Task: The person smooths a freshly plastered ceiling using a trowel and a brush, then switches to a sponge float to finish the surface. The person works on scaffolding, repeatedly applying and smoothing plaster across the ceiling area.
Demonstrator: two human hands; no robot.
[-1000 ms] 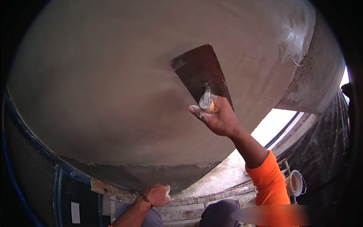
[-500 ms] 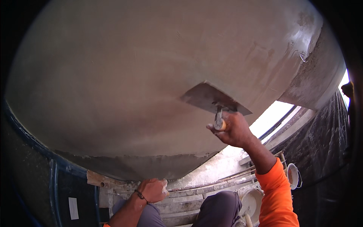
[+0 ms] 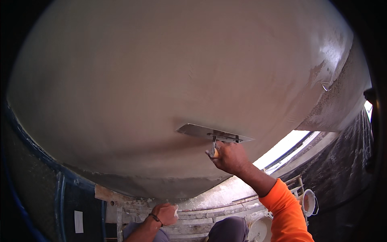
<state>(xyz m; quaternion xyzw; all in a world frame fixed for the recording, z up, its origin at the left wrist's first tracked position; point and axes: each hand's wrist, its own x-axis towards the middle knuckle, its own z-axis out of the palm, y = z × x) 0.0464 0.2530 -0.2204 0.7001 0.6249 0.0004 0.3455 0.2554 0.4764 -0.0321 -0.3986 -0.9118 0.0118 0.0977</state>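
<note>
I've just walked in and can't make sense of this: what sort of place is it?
Probably a building site, at a wall being plastered. The right hand presses a steel trowel to the grey plastered wall, and white buckets stand below.

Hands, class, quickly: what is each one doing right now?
Left hand: closed in a loose fist low in the picture; whether it holds anything cannot be told.
Right hand: closed on the handle of the trowel, blade against the plastered wall.
</note>
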